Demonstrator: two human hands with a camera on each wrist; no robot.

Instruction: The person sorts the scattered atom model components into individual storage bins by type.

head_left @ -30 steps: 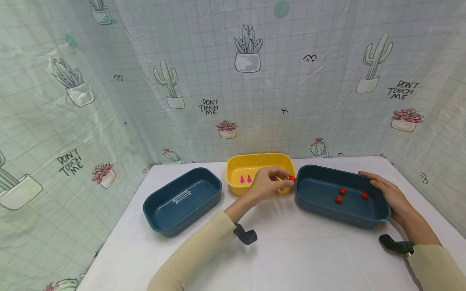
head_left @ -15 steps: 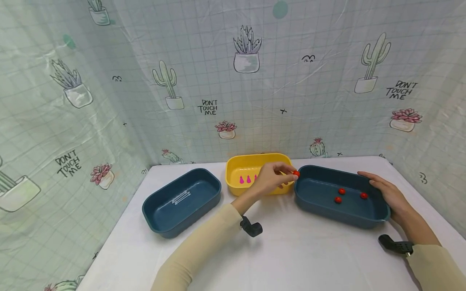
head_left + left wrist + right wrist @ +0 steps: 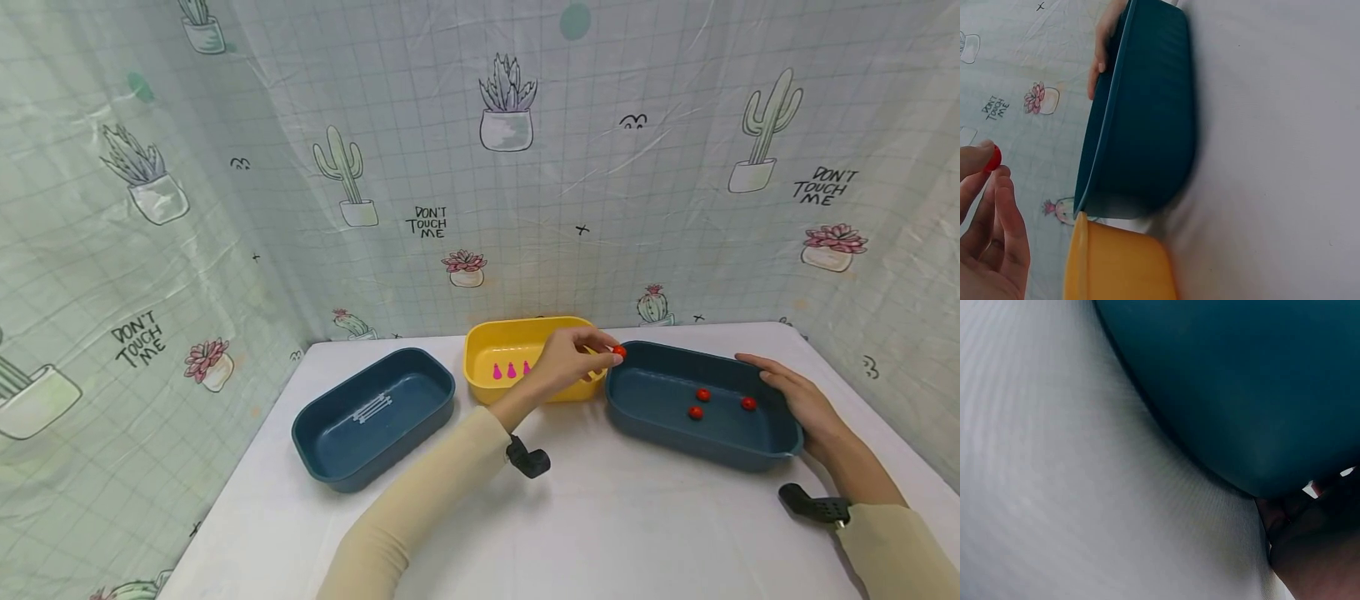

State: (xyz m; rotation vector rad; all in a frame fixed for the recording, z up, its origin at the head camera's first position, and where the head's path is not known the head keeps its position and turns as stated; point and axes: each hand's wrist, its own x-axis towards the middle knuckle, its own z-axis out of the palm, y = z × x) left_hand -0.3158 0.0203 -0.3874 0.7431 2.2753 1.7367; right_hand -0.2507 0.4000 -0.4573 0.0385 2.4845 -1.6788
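Observation:
A small red ball (image 3: 619, 352) is pinched between the thumb and fingertips of my left hand (image 3: 567, 360). That hand is raised over the right part of the yellow tub (image 3: 480, 385), and the ball overlaps the left end of a dark blue tub (image 3: 678, 443). In the left wrist view, the red ball (image 3: 994, 159) shows at the thumb tip. Inside this right blue tub lie three more red balls (image 3: 702, 394). My right hand (image 3: 806, 406) rests along the tub's right end, fingers stretched along the rim. In the right wrist view the blue wall hides most of it.
Several small pink bowling-pin-like pieces (image 3: 512, 370) stand in the yellow tub, partly covered by the left hand. Another dark blue tub (image 3: 341, 479) to the left holds several thin white sticks (image 3: 372, 407). A patterned cloth (image 3: 525, 192) rises behind the white table (image 3: 585, 517).
My left hand has moved right and slightly away with the red ball, from the yellow tub's right end to the right blue tub's near-left corner. The right hand has stayed put.

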